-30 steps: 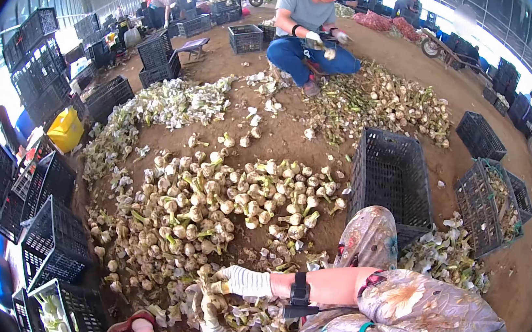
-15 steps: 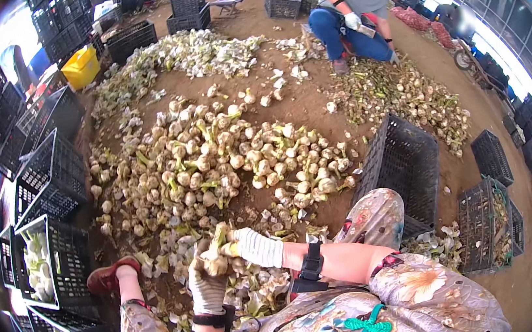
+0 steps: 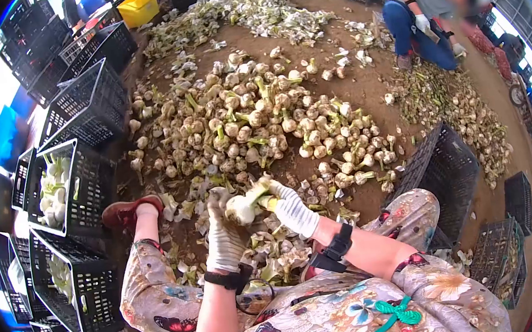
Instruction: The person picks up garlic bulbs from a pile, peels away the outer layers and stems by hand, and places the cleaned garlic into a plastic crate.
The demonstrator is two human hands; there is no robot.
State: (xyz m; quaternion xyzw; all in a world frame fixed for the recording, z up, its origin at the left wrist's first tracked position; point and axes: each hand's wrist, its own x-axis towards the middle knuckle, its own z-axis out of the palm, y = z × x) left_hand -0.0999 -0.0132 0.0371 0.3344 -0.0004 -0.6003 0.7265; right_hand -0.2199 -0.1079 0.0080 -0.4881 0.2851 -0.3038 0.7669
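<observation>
A whitish garlic bulb (image 3: 241, 211) is between my two gloved hands, its pale green stem pointing up and to the right. My left hand (image 3: 223, 231), in a striped glove with dirty fingertips, is closed against the bulb's left side. The fingers of my right hand (image 3: 292, 210) are closed at the stem end. Next to them a small yellow piece (image 3: 270, 203) shows; I cannot make out what it is. Below and around the hands lie loose peeled skins (image 3: 283, 256). Just beyond spreads a large heap of garlic bulbs (image 3: 228, 121).
Black crates stand at my left, one holding white garlic (image 3: 56, 193). Another black crate (image 3: 440, 166) lies tilted by my right knee. A yellow bin (image 3: 138, 8) and a pile of skins (image 3: 242, 14) are farther back. A co-worker (image 3: 423, 17) crouches at the right beside more garlic.
The view has swung left and down, so the scene sits farther right. The bulb has turned and now shows a cleaner, whiter side, its stem toward my right hand.
</observation>
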